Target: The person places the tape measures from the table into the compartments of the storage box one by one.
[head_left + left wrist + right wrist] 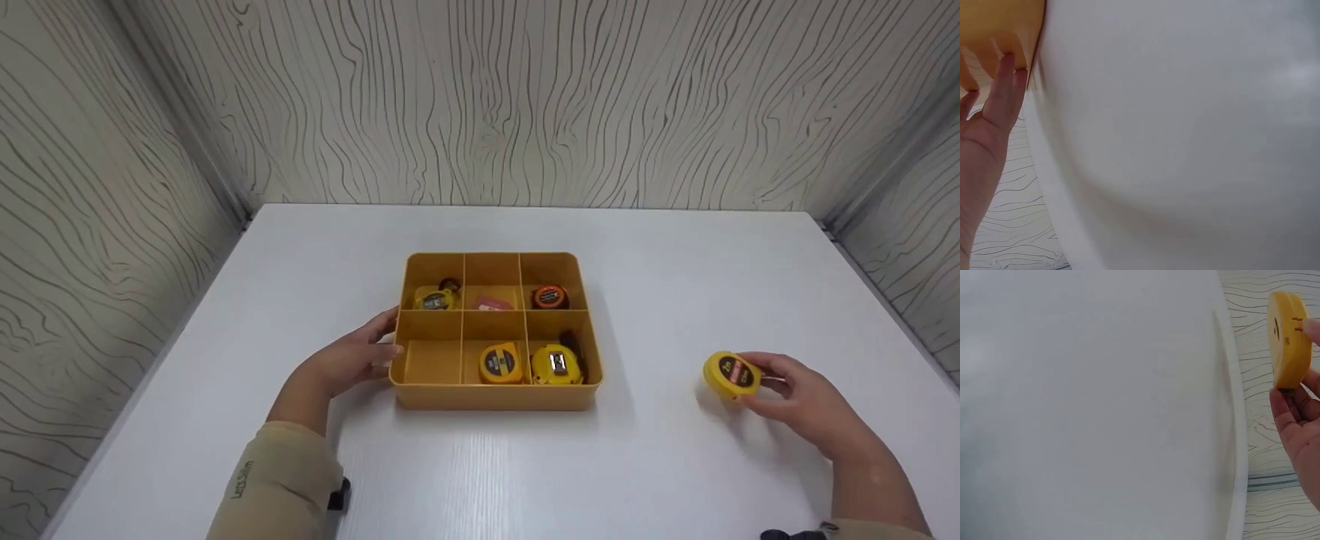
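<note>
My right hand [806, 397] pinches a round yellow tape measure [731, 375] with a dark "2m" label. It is held right of the box, and a shadow falls on the table under it. In the right wrist view, thumb and fingers grip the yellow tape measure [1292, 340] by its edge. My left hand [349, 360] touches the left wall of a tan divided box [495, 397]. Its fairly straight fingers [1002, 93] rest against that wall in the left wrist view.
Front compartments hold an orange-yellow tape measure [500, 364] and a larger yellow tape measure [556, 365]. Behind are a yellow tape measure [435, 300], a pink item [493, 303] partly hidden by a divider, and an orange-and-black tape measure [550, 297]. Patterned panels [487, 105] surround the white table [480, 480].
</note>
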`<state>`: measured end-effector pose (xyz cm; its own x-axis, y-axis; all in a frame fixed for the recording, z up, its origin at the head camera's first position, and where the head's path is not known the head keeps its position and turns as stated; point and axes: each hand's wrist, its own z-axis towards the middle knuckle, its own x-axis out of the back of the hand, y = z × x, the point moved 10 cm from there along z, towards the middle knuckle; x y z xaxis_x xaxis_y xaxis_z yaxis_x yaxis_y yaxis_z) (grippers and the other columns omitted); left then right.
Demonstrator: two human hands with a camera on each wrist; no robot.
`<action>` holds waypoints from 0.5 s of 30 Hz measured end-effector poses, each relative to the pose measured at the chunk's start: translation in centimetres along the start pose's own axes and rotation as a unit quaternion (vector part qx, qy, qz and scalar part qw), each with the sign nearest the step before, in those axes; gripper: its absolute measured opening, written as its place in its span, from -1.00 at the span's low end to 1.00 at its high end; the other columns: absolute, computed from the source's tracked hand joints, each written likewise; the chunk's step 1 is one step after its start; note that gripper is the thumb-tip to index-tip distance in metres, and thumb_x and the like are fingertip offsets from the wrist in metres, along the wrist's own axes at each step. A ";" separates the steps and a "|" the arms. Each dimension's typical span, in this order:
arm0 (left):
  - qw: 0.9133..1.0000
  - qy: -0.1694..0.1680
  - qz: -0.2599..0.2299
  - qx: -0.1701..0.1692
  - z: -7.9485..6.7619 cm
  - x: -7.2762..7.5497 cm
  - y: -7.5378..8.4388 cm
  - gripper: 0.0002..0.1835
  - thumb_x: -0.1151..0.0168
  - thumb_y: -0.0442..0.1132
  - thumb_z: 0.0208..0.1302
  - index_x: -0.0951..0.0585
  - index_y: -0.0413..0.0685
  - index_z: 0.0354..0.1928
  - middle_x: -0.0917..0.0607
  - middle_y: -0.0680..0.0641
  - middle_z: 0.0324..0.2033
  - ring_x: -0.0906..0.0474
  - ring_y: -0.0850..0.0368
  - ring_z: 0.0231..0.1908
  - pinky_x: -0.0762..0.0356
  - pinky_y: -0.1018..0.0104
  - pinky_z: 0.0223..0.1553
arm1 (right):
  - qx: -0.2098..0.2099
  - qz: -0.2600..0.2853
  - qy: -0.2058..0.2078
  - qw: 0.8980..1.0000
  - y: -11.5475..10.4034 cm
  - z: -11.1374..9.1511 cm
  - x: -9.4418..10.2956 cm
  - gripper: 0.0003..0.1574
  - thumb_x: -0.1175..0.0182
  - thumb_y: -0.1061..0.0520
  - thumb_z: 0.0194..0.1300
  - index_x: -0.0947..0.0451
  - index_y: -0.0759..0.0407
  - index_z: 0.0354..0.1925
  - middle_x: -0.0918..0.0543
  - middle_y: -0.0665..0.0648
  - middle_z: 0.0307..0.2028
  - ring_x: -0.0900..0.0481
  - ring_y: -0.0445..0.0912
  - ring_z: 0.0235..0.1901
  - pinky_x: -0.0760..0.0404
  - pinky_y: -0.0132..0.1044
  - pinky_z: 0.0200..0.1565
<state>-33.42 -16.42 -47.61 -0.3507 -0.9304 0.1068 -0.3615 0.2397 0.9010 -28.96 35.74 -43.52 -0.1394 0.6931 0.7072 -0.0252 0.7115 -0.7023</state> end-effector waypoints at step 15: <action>1.000 0.008 -0.003 -0.003 0.0 0.0 0.0 -0.22 -0.23 -0.17 0.15 -0.11 0.45 0.35 -0.13 0.15 0.34 -0.14 0.08 0.30 -0.30 0.06 0.18 | 0.144 -0.010 0.013 0.989 -11.8 3.6 -0.2 -0.26 -0.35 0.15 0.04 -0.31 0.25 0.16 -0.39 0.16 0.06 -0.40 0.02 0.03 -0.33 -0.74 -0.09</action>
<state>-33.43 -16.45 -47.59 -0.3345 -0.9362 0.1076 -0.3593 0.2322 0.9039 -32.22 26.81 -35.66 -0.1100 0.6845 0.7207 -0.3086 0.6657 -0.6794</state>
